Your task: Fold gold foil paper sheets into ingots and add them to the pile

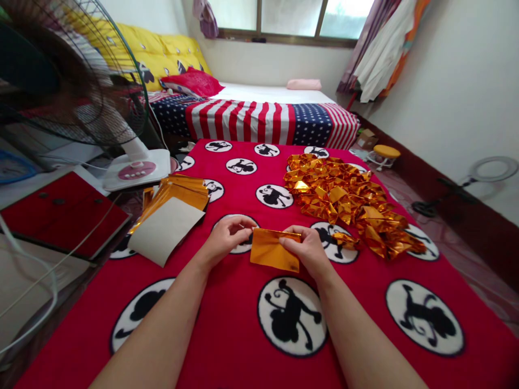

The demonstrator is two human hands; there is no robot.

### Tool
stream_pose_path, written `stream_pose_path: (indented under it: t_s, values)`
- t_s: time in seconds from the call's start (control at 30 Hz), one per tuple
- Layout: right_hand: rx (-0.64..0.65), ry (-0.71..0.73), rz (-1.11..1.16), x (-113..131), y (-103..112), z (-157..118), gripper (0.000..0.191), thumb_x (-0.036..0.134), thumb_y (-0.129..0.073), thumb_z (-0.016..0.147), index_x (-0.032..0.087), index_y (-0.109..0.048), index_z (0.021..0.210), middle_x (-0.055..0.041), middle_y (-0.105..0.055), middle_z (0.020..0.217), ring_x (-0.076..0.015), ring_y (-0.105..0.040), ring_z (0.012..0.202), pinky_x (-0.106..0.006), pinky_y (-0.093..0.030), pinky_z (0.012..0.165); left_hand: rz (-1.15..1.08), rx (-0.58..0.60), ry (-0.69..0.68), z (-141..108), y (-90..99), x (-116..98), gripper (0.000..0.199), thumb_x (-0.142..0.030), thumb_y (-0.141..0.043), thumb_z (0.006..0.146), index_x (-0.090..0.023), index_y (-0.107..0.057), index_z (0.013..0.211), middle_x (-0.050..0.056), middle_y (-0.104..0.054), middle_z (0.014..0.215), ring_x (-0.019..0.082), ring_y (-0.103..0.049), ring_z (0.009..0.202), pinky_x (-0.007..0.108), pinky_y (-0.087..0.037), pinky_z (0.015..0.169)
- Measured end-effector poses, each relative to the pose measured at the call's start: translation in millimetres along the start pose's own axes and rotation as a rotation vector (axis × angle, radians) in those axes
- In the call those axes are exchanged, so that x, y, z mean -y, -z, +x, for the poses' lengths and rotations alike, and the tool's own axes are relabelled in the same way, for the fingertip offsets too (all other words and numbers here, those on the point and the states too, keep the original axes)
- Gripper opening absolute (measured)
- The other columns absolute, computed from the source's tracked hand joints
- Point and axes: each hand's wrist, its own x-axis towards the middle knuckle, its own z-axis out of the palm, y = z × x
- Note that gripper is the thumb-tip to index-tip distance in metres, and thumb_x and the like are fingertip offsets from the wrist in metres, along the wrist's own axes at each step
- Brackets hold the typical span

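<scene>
A folded sheet of gold foil paper (272,254) is held just above the red tablecloth, its crease along the far edge. My right hand (310,246) grips its right end, with the thumb flat on top and the fingers behind. At the upper left corner, my left hand (230,237) is closed in a pinch by the paper's edge. On the left lies a fanned stack of gold foil sheets (187,190), with a pale sheet (165,229) on top. Folded, crinkled gold foil pieces (336,189) form a heap to the right. One small piece (344,240) lies nearer my right hand.
The red cloth (227,324) bears round black-and-white monkey figures. An electric fan (135,167) stands at the left, near a dark red panel (60,210) and white cables. A bed (259,121) lies beyond the table. A yellow stool (386,152) and a ring light (493,168) stand at the right.
</scene>
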Motion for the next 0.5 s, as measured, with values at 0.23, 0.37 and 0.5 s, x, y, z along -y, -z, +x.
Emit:
stream_pose_path:
  t_s: [0.23,0.37,0.5]
  values:
    - [0.020,0.044,-0.068,-3.6,-3.8,0.7,0.020,0.033,-0.075,0.067,0.016,-0.066,0.071,0.0022,-0.058,0.061,-0.0106,-0.051,0.054,-0.021,-0.038,0.050,0.127,0.010,-0.046,5.6,-12.5,15.7,0.031,-0.042,-0.071,0.076,-0.014,-0.073,0.088,0.006,-0.069,0.076,0.015,-0.060,0.066,0.023,-0.045,0.058]
    - [0.027,0.081,-0.106,-6.1,-5.9,1.4,0.020,0.034,-0.075,0.069,0.017,-0.065,0.072,0.0021,-0.058,0.062,-0.0111,-0.051,0.054,-0.021,-0.037,0.050,0.074,-0.071,-0.026,4.7,-15.7,14.9,0.027,-0.040,-0.071,0.075,-0.013,-0.072,0.073,0.005,-0.068,0.068,0.014,-0.058,0.059,0.022,-0.042,0.053]
    - [0.006,0.085,-0.011,-5.9,-5.6,1.9,0.024,0.039,-0.076,0.070,0.017,-0.065,0.070,0.0005,-0.061,0.063,-0.0126,-0.053,0.057,-0.023,-0.040,0.053,0.024,-0.125,-0.027,2.1,-13.4,12.4,0.023,-0.037,-0.074,0.071,-0.014,-0.073,0.070,0.005,-0.069,0.066,0.014,-0.059,0.058,0.022,-0.043,0.053]
